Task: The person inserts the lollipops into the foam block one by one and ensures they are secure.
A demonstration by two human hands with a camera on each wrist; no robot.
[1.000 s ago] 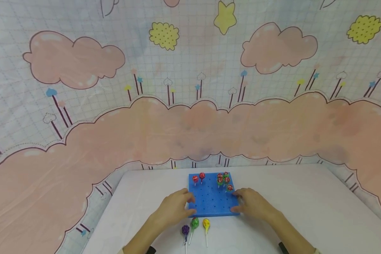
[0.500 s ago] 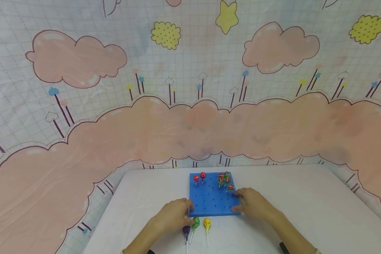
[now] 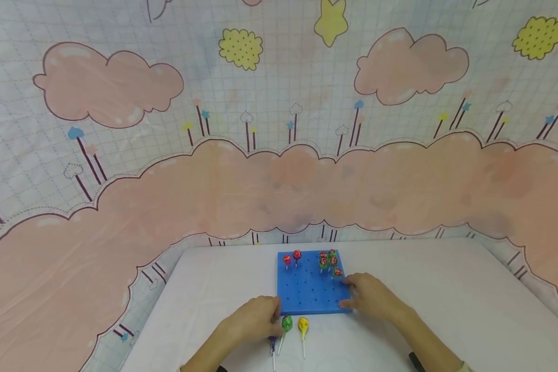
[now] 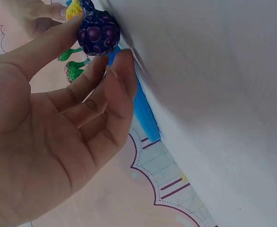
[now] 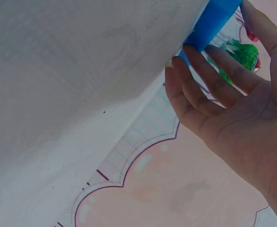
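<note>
a: fingers (image 4: pixel 100 71) of the left hand (image 3: pixel 253 321) pinched the round purple-wrapped lollipop (image 4: pixel 98 34), thumb on one side and curled fingers on the other, right at the white tabletop (image 3: pixel 446 289).

b: and where did that lollipop lie?

a: on the tabletop just in front of the flat blue foam board with rows of small holes (image 3: pixel 309 292), at the left end of a short row. next to it lay a green-wrapped lollipop on a white stick (image 3: pixel 286 324), then a yellow-wrapped lollipop on a white stick (image 3: pixel 302 324). in the head view the left hand covered most of the purple one, only its stick showed.

b: what about the right hand (image 3: pixel 371 298)?

a: its fingers (image 5: pixel 209 75) were nearly straight and a little spread, tips touching the right edge of the blue board, thumb up by the top face. it pinched nothing.

b: anything standing in the board?

a: two red-wrapped lollipops (image 3: pixel 291 257) stood upright in the far left holes, and a tight cluster of red and green wrapped lollipops (image 3: pixel 329 261) stood in the far right corner, just beyond the right hand.

b: and behind it all?

a: a hanging cloth printed with pink clouds, yellow stars and a pale grid (image 3: pixel 279 155) rose behind the tabletop.
</note>
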